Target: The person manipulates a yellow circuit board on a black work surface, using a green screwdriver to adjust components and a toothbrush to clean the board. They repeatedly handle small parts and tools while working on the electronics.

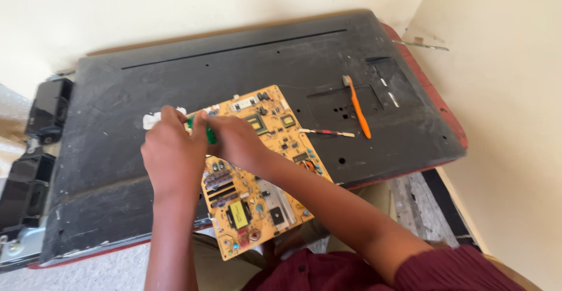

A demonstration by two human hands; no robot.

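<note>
Left hand (172, 150): closed around a small green-handled tool (206, 132).
Right hand (237, 141): pinching the same handle.
Board: yellow rectangular circuit board (257, 174), overhanging the dusty black panel's (175, 74) near edge.
Tip: keep the tool upright and the board steady.

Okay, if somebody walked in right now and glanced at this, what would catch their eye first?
Probably the yellow circuit board in the middle, lying on a big dusty black back panel. Both hands meet over the board's upper left end: the left hand and right hand close their fingers on a small green thing, too hidden to identify. To the right, an orange toothbrush lies on the panel.
</note>
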